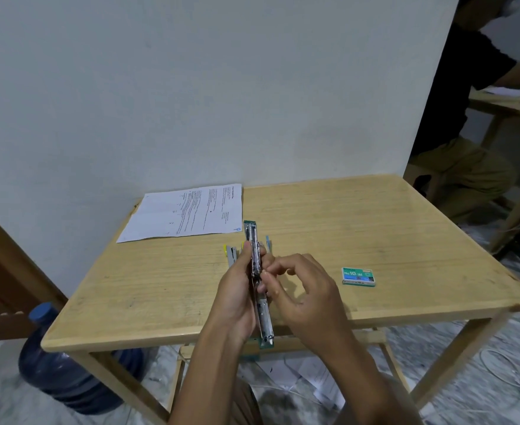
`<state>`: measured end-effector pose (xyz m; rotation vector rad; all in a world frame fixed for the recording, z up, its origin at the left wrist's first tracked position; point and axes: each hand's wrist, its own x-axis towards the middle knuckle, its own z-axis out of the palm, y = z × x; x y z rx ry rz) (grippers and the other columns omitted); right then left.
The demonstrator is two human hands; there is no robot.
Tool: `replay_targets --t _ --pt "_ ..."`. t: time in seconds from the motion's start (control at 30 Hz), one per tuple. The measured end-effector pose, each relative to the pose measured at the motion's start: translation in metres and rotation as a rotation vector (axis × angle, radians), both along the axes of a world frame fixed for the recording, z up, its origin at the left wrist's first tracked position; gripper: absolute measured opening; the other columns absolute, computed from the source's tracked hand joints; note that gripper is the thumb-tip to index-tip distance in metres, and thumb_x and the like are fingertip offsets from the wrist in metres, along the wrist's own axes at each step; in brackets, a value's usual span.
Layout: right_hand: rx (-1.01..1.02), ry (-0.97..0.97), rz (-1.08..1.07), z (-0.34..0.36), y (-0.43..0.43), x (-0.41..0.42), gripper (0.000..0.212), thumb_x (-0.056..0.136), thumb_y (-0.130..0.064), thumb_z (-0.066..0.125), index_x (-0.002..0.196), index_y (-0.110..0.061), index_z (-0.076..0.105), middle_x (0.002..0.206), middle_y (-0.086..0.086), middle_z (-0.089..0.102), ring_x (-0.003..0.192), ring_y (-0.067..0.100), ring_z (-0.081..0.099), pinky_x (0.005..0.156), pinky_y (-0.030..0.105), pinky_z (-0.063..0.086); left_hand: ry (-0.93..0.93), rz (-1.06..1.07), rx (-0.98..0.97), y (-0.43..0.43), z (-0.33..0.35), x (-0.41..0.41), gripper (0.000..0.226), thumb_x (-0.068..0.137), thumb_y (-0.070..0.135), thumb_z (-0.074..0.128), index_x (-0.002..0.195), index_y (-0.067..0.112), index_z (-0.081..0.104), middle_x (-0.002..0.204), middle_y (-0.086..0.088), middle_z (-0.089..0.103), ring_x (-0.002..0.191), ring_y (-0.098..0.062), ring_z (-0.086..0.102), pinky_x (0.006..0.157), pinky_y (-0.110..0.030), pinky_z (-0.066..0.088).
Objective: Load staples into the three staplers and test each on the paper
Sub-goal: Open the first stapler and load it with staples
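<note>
Your left hand [237,289] grips the green stapler [250,237], swung open full-length with its metal rail bared, above the worktop's [375,225] near edge; your right hand [301,289] pinches the rail at mid-length.

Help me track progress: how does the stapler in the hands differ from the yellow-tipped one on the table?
The green stapler is held above the table by the left hand, the right hand pinching at its middle; the yellow stapler lies on the table. The green stapler is swung open into one long strip; the yellow stapler is partly hidden, its state unclear. Both have coloured plastic ends.
</note>
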<state>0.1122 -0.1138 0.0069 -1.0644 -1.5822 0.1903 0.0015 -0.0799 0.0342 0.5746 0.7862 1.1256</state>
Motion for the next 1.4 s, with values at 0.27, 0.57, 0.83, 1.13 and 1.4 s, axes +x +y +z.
replay_targets --t 0.27,0.57,0.83,1.13,1.4 --pt "-0.324 0.095 0.033 0.018 0.012 -0.003 0.05 0.09 -0.068 0.037 0.133 -0.045 0.051 0.121 -0.033 0.045 0.119 0.003 0.047 0.091 0.039 0.053 0.128 -0.079 0.094 -0.007 -0.005 0.002 0.034 0.098 0.045 0.049 0.085 0.016 0.062 0.057 0.004 0.041 0.04 -0.006 0.033 0.044 -0.02 0.032" --pt "-0.346 0.022 0.003 0.024 0.01 -0.009 0.062 0.089 -0.068 0.029 0.141 -0.039 0.047 0.121 -0.037 0.04 0.126 -0.006 0.036 0.093 0.034 0.052 0.226 -0.053 0.186 -0.006 -0.009 0.002 0.035 0.098 0.043 0.052 0.11 0.016 0.071 0.073 -0.007 0.057 0.064 -0.021 0.049 0.061 -0.031 0.039" --pt "-0.383 0.218 0.058 0.023 0.01 -0.013 0.063 0.087 -0.068 0.035 0.136 -0.035 0.055 0.122 -0.037 0.043 0.124 -0.003 0.041 0.087 0.039 0.056 0.239 -0.034 0.247 -0.007 -0.01 0.005 0.042 0.094 0.052 0.056 0.119 0.02 0.069 0.107 -0.019 0.057 0.101 -0.033 0.045 0.084 -0.051 0.032" --pt "-0.428 0.361 0.108 0.027 0.01 -0.011 0.042 0.093 -0.061 0.045 0.118 -0.035 0.066 0.117 -0.029 0.054 0.121 0.0 0.049 0.098 0.026 0.045 0.358 -0.019 0.317 -0.009 -0.01 0.002 0.048 0.101 0.044 0.044 0.117 0.001 0.059 0.095 -0.015 0.055 0.083 -0.027 0.046 0.068 -0.033 0.041" --pt "-0.535 0.52 0.19 0.04 0.006 -0.005 0.035 0.097 -0.047 0.041 0.107 -0.025 0.066 0.113 -0.011 0.063 0.073 -0.016 0.06 0.068 0.007 0.048 0.436 0.015 0.34 -0.008 -0.011 0.003 0.037 0.103 0.04 0.042 0.092 0.01 0.061 0.063 -0.001 0.049 0.058 -0.012 0.042 0.057 -0.025 0.038"
